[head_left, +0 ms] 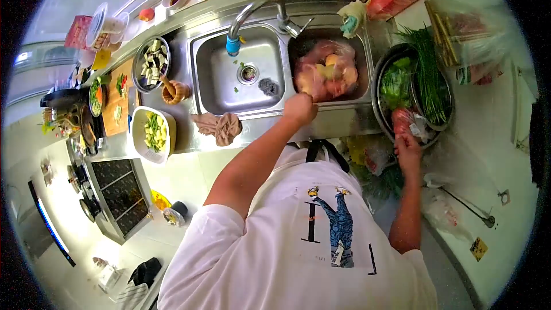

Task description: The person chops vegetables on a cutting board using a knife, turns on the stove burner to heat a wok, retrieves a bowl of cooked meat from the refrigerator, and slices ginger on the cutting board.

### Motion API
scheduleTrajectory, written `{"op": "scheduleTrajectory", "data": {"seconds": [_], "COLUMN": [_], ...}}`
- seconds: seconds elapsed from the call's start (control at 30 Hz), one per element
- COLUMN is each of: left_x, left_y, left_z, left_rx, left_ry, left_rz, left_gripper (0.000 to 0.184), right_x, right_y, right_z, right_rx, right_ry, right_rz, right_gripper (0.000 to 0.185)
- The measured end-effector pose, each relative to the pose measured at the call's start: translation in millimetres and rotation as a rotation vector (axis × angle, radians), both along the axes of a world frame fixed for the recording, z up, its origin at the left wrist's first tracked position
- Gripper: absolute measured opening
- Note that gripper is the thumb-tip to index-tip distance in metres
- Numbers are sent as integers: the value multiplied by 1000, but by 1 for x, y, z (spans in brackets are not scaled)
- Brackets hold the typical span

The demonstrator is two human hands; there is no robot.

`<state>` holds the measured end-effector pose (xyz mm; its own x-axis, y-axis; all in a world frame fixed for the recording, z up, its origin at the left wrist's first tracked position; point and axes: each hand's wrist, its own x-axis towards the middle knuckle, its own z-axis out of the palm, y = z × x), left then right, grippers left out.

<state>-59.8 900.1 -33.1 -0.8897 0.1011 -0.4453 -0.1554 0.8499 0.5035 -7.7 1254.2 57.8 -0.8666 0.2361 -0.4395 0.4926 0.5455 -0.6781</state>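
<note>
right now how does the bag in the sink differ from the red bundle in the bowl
The bag is larger, the red bundle smaller. The bag shows several round yellowish pieces, the bundle mainly red. The bag sits in the right basin beside the left hand; the bundle lies in the metal bowl at the right hand. Both look wrapped in plastic.

Across mid-frame, one left hand (300,110) and one right hand (408,150) are seen, with two sink basins (218,85), one faucet (283,22) and one filled plastic bag (327,74) shown at top centre, and one red package (402,119) at right.
</note>
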Motion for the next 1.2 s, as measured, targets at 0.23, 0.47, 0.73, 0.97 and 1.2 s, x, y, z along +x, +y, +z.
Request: {"op": "scheduleTrajectory", "data": {"seconds": [0.23,0.47,0.73,0.97,1.2], "left_x": [45,109,215,337,338], "left_y": [-27,-101,-225,-328,-402], "left_z": [-4,16,2,-30,21], "left_rx": [204,320,414,211,783], "left_ry": [-48,50,111,-8,165], "left_rz": [0,363,822,1111,1853], "left_gripper": [25,24,25,25,54], "right_x": [-12,-41,-41,-22,-23], "right_y": [-41,-125,-191,-277,-355], "right_z": [-25,-10,-27,-55,-53], "right_rx": [-69,39,21,0,-58], "right_ry": [-140,-242,-75,-31,-75], "right_rz": [213,529,643,808,854], "right_gripper": [23,26,25,12,14]}}
